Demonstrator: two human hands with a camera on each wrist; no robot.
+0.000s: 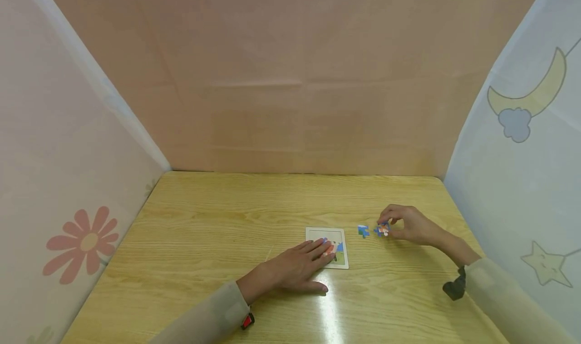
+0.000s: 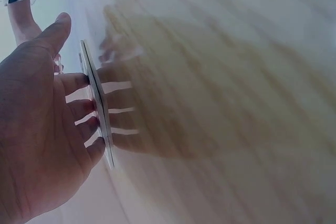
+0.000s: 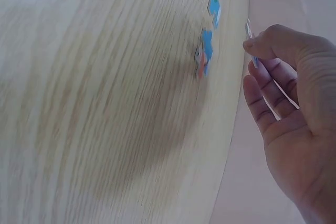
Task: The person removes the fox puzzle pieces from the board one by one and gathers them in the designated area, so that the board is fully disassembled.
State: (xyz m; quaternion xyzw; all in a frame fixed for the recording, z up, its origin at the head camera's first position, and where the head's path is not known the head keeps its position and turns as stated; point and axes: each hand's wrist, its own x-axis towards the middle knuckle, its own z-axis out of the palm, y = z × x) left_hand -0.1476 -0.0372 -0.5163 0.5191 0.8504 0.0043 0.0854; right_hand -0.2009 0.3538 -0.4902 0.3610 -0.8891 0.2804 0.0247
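A small jigsaw board (image 1: 340,260) with a pale frame and a partly assembled coloured picture lies on the table. My left hand (image 1: 297,267) rests on it, palm down, its fairly straight fingers covering part of the picture. Edge-on in the left wrist view, the board (image 2: 97,95) is touched by the fingertips. To the right of it, my right hand (image 3: 294,93) pinches a puzzle piece (image 3: 249,29) between thumb and fingers, above the table. Two loose pieces lie below: one blue and green (image 3: 213,6), one blue with orange and white (image 3: 205,51).
The wooden table (image 1: 218,208) has a bright light reflection near its front. A plain hanging cloth (image 1: 299,81) stands behind it, with patterned cloths (image 1: 45,157) at both sides. Dark straps circle both wrists.
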